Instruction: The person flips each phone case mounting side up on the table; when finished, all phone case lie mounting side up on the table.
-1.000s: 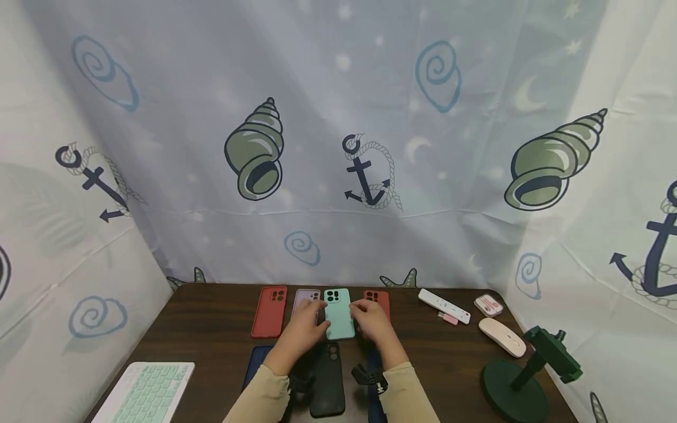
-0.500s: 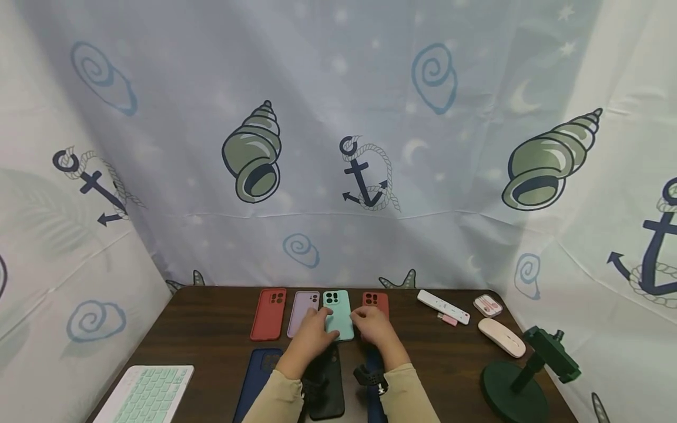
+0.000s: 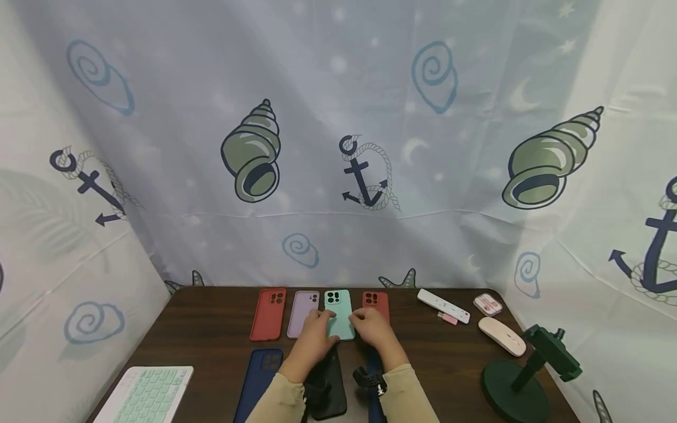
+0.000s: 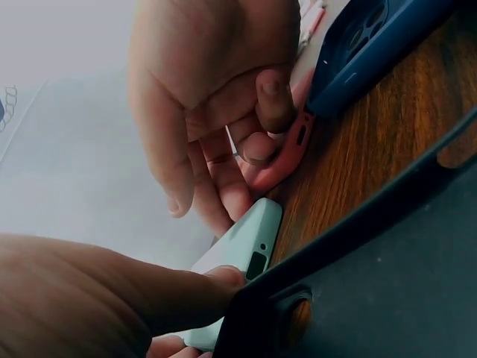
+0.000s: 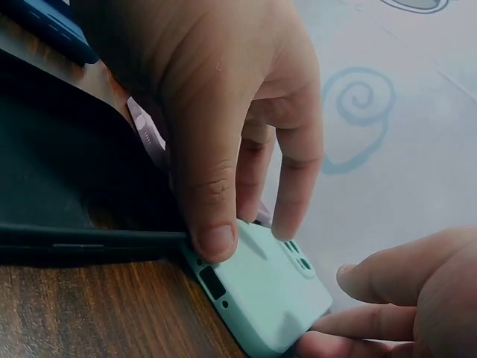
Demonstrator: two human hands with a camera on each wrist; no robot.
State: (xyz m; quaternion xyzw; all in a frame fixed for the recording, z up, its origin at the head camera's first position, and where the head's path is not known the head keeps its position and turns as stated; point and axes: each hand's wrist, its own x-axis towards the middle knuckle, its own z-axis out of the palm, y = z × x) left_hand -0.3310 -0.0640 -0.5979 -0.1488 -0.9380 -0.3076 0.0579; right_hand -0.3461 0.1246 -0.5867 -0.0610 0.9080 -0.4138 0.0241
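On the table (image 3: 433, 364), left fingers (image 5: 215, 242), right fingers (image 5: 369, 322), touching mint phone case (image 3: 342, 324)

Over there on the table (image 3: 211, 317), I see phone cases (image 3: 341, 320) between the keyboard (image 3: 156, 390), left, and the mouse (image 3: 502, 336), right, behind the stand (image 3: 514, 395).
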